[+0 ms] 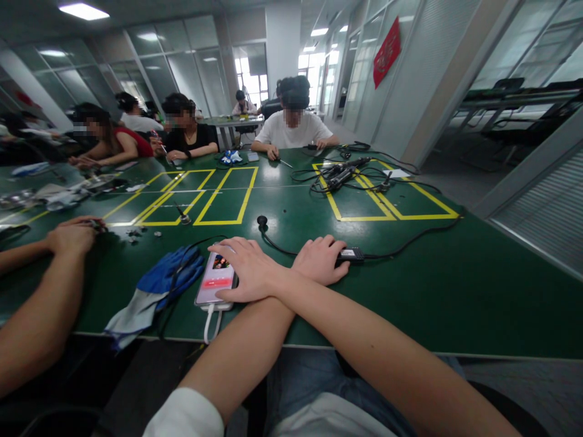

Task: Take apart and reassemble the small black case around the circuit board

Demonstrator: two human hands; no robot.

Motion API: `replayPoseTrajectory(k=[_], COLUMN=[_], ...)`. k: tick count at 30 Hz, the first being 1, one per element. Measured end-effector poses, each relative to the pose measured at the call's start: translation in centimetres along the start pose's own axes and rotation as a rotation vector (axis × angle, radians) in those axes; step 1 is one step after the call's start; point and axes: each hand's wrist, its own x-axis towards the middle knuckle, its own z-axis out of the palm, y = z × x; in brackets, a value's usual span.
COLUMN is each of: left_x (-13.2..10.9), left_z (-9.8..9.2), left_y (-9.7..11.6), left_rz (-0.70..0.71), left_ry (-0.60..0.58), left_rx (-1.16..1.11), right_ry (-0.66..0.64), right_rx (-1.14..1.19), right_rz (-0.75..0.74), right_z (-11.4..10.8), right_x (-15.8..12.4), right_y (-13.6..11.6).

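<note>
Forearms [283,290] crossed, right hand [250,267] spread across phone [210,292], left hand [317,261] loosely spread on counter [419,303], touching black adapter [354,254].

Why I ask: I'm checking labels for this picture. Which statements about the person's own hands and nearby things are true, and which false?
1. The right hand rests on the phone. True.
2. The left hand is on the phone too. False: it is at the small black box.
3. The right arm crosses over the left arm. True.
4. The blue-and-white glove lies right of the phone. False: it lies to its left.
5. A white cable shows at the phone's near end. True.
</note>
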Motion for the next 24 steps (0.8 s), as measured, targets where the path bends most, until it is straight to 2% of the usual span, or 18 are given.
replayPoseTrajectory(k=[16,24], left_x=[-0.04,0.04], left_z=[0.17,0.0], left_y=[-0.15,-0.09], left_rz=[0.003,0.001], left_ry=[0.007,-0.004], left_rx=[-0.007,-0.007], right_ry=[0.007,0.068], right_rx=[-0.038,0.001], right_rz=[0.009,0.113], right_z=[0.11,0.46], right_x=[0.05,0.57], right_y=[0.02,0.67])
